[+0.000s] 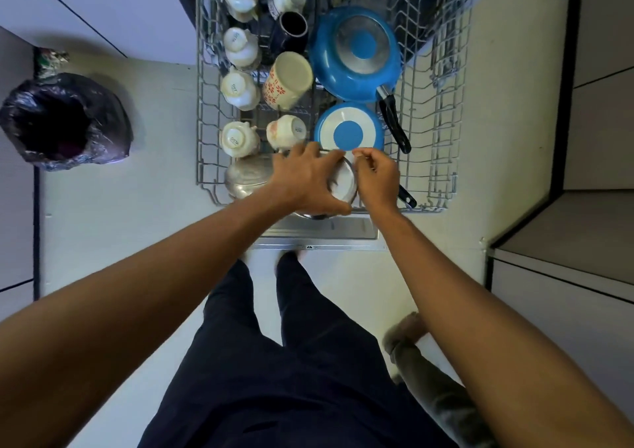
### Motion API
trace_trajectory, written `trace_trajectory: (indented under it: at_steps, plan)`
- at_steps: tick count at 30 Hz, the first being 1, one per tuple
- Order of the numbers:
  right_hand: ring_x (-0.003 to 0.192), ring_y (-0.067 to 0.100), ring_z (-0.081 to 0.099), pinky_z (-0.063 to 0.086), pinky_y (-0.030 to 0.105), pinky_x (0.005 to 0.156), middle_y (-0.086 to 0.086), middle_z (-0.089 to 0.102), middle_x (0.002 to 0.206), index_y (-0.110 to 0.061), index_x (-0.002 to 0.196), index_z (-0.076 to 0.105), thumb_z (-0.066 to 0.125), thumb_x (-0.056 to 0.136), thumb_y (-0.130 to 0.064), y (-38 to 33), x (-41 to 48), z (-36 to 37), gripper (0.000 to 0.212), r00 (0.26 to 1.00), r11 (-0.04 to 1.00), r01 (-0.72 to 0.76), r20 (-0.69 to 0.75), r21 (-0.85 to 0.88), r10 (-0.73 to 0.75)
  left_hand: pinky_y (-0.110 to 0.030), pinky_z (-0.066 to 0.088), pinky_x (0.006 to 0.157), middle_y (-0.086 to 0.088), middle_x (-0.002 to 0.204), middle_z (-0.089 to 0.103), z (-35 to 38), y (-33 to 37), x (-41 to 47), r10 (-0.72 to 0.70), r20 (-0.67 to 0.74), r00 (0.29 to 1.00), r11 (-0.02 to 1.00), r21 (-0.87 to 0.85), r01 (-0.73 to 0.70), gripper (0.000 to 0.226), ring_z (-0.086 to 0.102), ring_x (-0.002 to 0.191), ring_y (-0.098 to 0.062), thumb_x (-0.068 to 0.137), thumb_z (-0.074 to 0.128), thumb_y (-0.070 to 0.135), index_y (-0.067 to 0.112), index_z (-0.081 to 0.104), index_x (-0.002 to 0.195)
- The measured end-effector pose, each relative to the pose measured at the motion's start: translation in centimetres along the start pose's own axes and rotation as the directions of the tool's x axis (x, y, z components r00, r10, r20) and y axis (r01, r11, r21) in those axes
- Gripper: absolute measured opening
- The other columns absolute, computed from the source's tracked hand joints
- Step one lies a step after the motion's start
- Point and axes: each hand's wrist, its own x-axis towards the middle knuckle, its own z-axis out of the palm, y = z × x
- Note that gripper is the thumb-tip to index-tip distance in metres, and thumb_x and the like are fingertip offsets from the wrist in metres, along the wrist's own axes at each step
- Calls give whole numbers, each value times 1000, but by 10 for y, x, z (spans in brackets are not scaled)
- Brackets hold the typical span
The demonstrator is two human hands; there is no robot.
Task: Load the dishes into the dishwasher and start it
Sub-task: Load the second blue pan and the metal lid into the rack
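The pulled-out wire dishwasher rack (202,111) holds several upturned white cups, a floral mug (288,82), a dark mug (291,28), a large blue pan (356,52) and a smaller blue pan (348,133), both bottom up. At the rack's near edge my left hand (308,180) is clasped over a steel bowl (343,181), fingers around its rim. My right hand (377,176) pinches the same bowl's right edge. A steel pot (242,178) sits just left of the bowl, partly hidden by my left wrist.
The open dishwasher door (319,233) lies under the rack by my feet. A bin with a black bag (63,121) stands on the floor at left. Cabinets line the right side (583,207). The rack's right half shows bare tines.
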Motion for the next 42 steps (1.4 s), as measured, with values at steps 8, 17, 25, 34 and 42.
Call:
trace_trajectory:
  at_steps: [8,17,25,34,42]
  plan:
    - [79,14,70,60,40,75,-3,73,81,-26,89,70,63,95,-30,53,-4,-24,10,996,995,-90,-10,-40,90,-54,48,95,-8,129,51,44,27,41,39,320,946,988,127,-83,92,53,117,-34,63,52,88,31,43,135]
    - [85,15,68,55,32,78,-7,73,90,-26,92,72,63,93,-29,58,9,-16,9,984,985,-102,132,-138,120,-42,45,103,-2,134,57,46,13,60,51,286,957,998,-43,-41,83,53,122,-27,73,53,84,29,51,135]
    - [93,18,67,55,36,81,-4,74,102,-25,103,73,62,94,-32,58,12,-16,15,976,963,-113,153,-244,154,-46,48,98,-5,131,54,67,25,62,-117,159,980,984,-117,136,83,54,119,-30,62,55,89,32,58,122]
    - [98,20,67,51,32,81,-6,74,107,-29,108,73,60,95,-38,58,12,-9,20,979,918,-96,130,-384,157,-51,47,97,-2,126,57,76,16,47,-113,-41,993,986,-129,107,84,54,119,-29,61,56,88,30,58,121]
    - [93,17,67,54,34,79,-6,74,102,-28,99,73,61,95,-31,53,11,-14,13,978,949,-107,140,-296,154,-36,50,75,-3,110,66,52,0,31,30,-171,985,999,-38,-37,79,62,99,-25,71,41,86,23,65,112]
